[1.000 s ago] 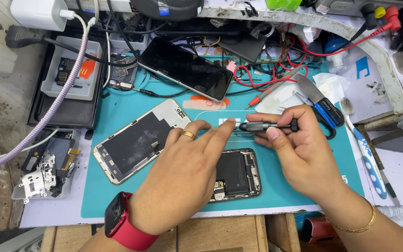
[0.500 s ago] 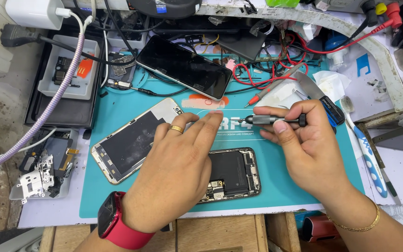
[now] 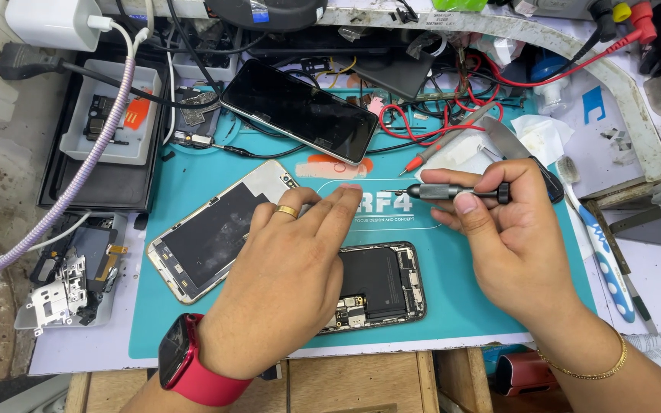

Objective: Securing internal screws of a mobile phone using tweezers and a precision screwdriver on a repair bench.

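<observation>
My right hand [image 3: 508, 237] grips a small grey screwdriver [image 3: 441, 191] held level, its tip pointing left toward my left fingertips. My left hand [image 3: 284, 279], with a gold ring and a red wrist watch, lies flat over the left part of an opened phone body [image 3: 382, 281] showing its battery and circuit board. Its fingertips rest on the teal work mat [image 3: 193, 176]. To the left lies a detached phone screen [image 3: 219, 229], inner side up. Nothing is visibly held in the left hand.
A black phone [image 3: 300, 111] lies face up at the mat's far edge among red and black cables. A grey parts tray [image 3: 112, 115] sits at the left, metal brackets [image 3: 63, 287] below it. A blue-handled toothbrush [image 3: 602, 252] and tissue [image 3: 541, 134] lie at the right.
My left hand has slid down and flattened over the opened phone, its fingertips leaving the screwdriver tip. The right hand and screwdriver stay nearly where they were.
</observation>
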